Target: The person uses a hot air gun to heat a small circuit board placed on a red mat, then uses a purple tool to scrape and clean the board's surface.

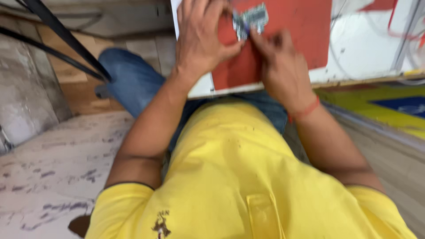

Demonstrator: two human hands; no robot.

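Head view, blurred. Our left hand (201, 37) and right hand (279, 66) meet over a small grey-green circuit board (251, 20) lying on a red mat (305, 31) on the white worktop (367, 48). Left fingers curl closed at the board's left edge; right fingertips pinch its lower edge, probably gripping it. A red thread (305, 110) rings the right wrist.

A yellow short-sleeved polo shirt (234, 177), blue jeans (133, 79), and a red wrist thread (305, 110)
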